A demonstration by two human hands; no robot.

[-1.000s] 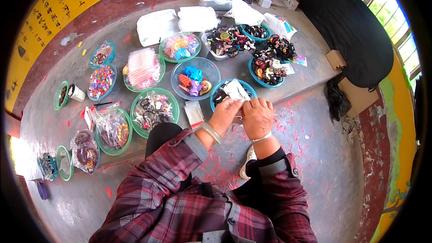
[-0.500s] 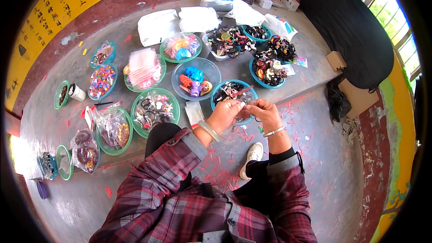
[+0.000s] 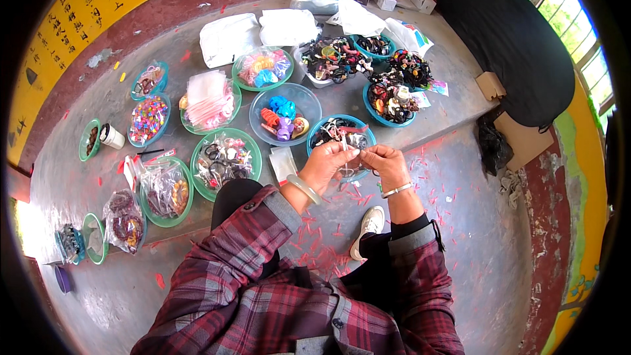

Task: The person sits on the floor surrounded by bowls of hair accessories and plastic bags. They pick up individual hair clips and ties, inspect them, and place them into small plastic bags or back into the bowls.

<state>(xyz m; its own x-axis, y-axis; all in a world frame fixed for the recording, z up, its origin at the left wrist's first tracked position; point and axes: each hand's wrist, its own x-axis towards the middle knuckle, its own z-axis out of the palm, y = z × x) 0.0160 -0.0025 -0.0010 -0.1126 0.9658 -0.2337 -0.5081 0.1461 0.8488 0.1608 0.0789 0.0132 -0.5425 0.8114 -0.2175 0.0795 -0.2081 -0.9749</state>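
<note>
Hands were held together over the near edge of a low grey ledge, above a teal bowl (image 3: 342,133) of dark hair ties. The left hand (image 3: 327,165), with a pale green bangle (image 3: 303,189) on its wrist, was curled with thumb and fingers pinched on a small thin piece (image 3: 355,152), too small to be made out, and the right hand (image 3: 388,164), with a silver bangle (image 3: 397,190) on its wrist, was pinched on the same piece from the other side, so that both grips were closed on it and met fingertip to fingertip. The piece was held just above the bowl's near rim, clear of the ledge. Beside that bowl a clear blue bowl (image 3: 286,115) of bright plastic clips was set, and to its left a green bowl (image 3: 225,161) of bagged dark items. Further left a green bowl (image 3: 164,190) with a filled clear bag was seen, and behind it a bowl of small clear packets (image 3: 209,101) and a bowl of coloured beads (image 3: 148,119). Behind the hands more bowls of dark hair ornaments (image 3: 393,100) were crowded, and white plastic bags (image 3: 229,38) were laid near the wall. Red scraps (image 3: 319,243) were scattered on the floor around a white shoe (image 3: 368,229). Plaid red sleeves (image 3: 250,250) were seen at the lower edge.
</note>
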